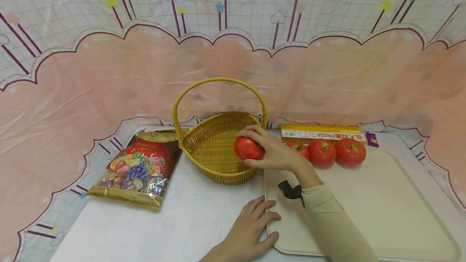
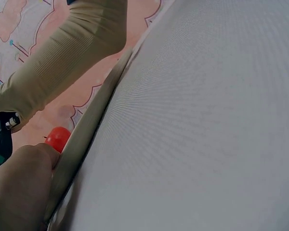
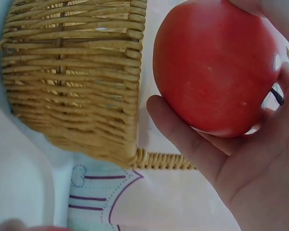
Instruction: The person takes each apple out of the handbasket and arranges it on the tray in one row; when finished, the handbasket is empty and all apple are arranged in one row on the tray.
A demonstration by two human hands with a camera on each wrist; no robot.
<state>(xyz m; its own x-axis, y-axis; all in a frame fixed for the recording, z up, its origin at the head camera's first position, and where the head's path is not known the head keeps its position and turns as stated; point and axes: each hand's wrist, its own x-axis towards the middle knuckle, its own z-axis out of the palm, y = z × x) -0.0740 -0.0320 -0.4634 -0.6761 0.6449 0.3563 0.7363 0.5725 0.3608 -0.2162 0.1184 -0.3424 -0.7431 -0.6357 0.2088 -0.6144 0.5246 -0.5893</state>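
Observation:
My right hand grips a red tomato over the right side of a yellow wicker basket with a tall arched handle. In the right wrist view the thumb and fingers curl round the tomato, which is beside the basket's woven wall. Three more tomatoes sit in a row at the back of a cream tray; my right forearm passes above this tray. My left hand rests at the tray's left edge, its fingers spread over the rim and holding nothing.
A bag of mixed fruit candy lies left of the basket. Behind the tomatoes is a long pasta box, with a small purple wrapped candy at its right end. A patterned cloth hangs behind the white table.

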